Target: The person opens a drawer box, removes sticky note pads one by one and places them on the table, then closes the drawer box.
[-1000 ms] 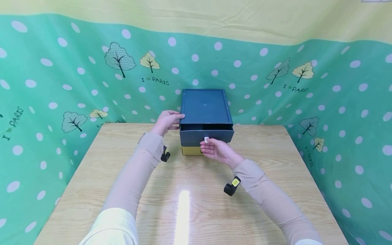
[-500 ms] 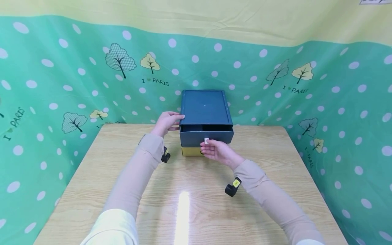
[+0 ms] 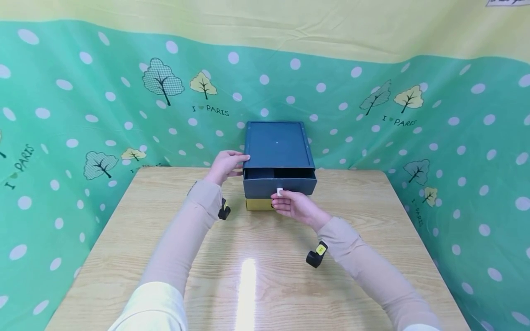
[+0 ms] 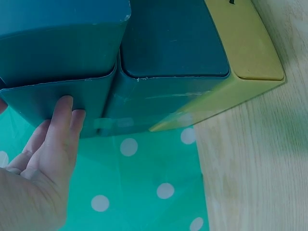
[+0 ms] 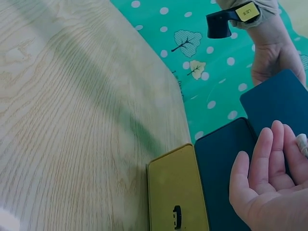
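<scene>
A dark blue drawer cabinet [image 3: 276,145] stands at the back of the table, its top drawer [image 3: 256,187] partly pulled out. My right hand [image 3: 300,208] pinches the white knob [image 3: 279,191] between thumb and fingers; in the right wrist view this hand [image 5: 269,192] is palm up below the blue drawer front [image 5: 274,103]. At the cabinet's left side is my left hand [image 3: 225,166], thumb on the top edge. The left wrist view shows that hand [image 4: 48,159] with straight fingers against the blue side wall [image 4: 89,103]. What lies inside the drawer cannot be told.
Below the dark blue part sits a yellow drawer [image 3: 258,204] with a dark handle, at the bottom of the stack. A wooden table [image 3: 281,276] carries the stack. Green dotted cloth [image 3: 348,128] hangs behind and on both sides.
The top drawer has come slightly further out toward me, with my right hand moving along on the knob. My left hand has stayed at the cabinet's side.
</scene>
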The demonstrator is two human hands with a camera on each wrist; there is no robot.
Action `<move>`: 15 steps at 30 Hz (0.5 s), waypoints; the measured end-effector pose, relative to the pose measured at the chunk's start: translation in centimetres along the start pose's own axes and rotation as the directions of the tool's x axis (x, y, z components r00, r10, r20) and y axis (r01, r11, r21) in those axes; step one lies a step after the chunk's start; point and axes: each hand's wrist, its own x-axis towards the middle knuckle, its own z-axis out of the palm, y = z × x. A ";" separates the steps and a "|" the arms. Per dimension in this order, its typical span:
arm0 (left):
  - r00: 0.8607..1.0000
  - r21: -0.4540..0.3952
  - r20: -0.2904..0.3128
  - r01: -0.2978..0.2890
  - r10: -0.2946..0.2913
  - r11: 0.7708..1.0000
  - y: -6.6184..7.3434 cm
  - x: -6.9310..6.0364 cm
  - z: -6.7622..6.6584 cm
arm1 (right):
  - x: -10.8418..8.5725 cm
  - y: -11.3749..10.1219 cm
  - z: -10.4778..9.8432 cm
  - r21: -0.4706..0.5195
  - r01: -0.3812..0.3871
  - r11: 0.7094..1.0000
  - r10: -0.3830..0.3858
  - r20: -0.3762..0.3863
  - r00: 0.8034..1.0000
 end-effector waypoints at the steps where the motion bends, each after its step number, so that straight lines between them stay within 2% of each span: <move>1: 1.000 -0.002 0.002 -0.001 0.001 1.000 0.0 0.0 0.0 | 0.0 0.0 0.0 0.000 0.000 1.000 0.000 0.002 1.000; 15: 1.000 -0.011 0.011 -0.015 0.016 1.000 0.0 0.0 0.0 | -0.5 0.3 -0.1 -0.018 0.003 1.000 -0.002 0.018 1.000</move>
